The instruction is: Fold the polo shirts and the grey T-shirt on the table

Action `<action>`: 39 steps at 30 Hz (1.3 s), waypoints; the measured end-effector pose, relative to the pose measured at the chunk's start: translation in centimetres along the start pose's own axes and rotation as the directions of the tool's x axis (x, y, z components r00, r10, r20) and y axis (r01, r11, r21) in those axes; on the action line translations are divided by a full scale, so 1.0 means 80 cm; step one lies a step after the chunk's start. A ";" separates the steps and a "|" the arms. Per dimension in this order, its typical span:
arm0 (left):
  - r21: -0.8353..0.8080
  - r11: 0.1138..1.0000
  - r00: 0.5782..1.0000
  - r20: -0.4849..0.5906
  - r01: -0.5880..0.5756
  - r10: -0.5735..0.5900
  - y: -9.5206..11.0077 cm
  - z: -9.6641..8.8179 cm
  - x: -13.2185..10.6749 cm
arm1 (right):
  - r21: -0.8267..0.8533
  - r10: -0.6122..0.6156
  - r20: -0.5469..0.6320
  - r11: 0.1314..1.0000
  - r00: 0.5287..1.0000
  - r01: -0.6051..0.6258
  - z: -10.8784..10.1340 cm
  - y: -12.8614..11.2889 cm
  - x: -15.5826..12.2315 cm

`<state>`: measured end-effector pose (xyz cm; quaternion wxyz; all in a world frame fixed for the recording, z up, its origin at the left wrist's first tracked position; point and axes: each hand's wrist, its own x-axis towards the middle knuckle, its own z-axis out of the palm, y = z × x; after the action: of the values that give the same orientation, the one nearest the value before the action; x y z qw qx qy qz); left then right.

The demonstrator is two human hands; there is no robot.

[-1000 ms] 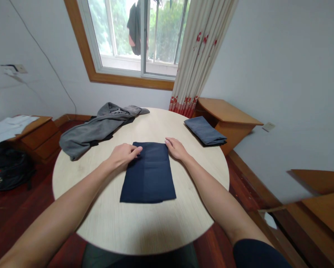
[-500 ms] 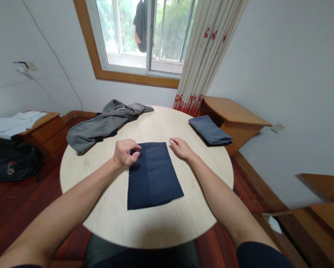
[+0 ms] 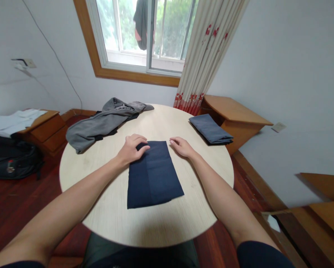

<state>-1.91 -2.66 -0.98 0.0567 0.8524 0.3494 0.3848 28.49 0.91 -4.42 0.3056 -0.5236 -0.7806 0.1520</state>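
A folded dark navy cloth [image 3: 153,175] lies flat in the middle of the round pale wooden table [image 3: 113,216]. My left hand [image 3: 133,147] rests on its far left corner, fingers stretched out flat over the fabric. My right hand [image 3: 181,146] lies flat at the cloth's far right corner, fingers extended and touching its edge. Neither hand grips anything.
A crumpled grey garment [image 3: 100,124] lies at the table's far left. A folded blue-grey cloth [image 3: 210,128] sits at the far right edge. A wooden cabinet [image 3: 234,115] stands behind it, a low drawer unit [image 3: 41,128] and black bag [image 3: 10,162] are at left.
My left hand went from pinching the cloth's far left corner to lying flat on it. The right hand stayed at the far right corner.
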 end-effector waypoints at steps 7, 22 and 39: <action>-0.084 0.993 0.997 -0.015 -0.078 0.077 -0.009 -0.004 0.003 | 0.027 0.002 0.009 1.000 1.000 -0.002 -0.002 0.002 -0.002; -0.053 0.998 0.864 0.499 -0.040 0.061 -0.016 0.006 -0.010 | 0.053 0.000 -0.005 0.999 1.000 0.000 -0.001 0.006 -0.002; 0.349 0.893 0.910 0.195 0.284 -0.366 -0.068 -0.006 -0.008 | 0.111 0.002 0.008 0.994 1.000 -0.003 -0.002 0.014 -0.004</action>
<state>-5.56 0.93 -3.04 0.0295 0.8218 0.5342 0.1962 29.49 1.11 -5.05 0.3311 -0.5061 -0.7716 0.1974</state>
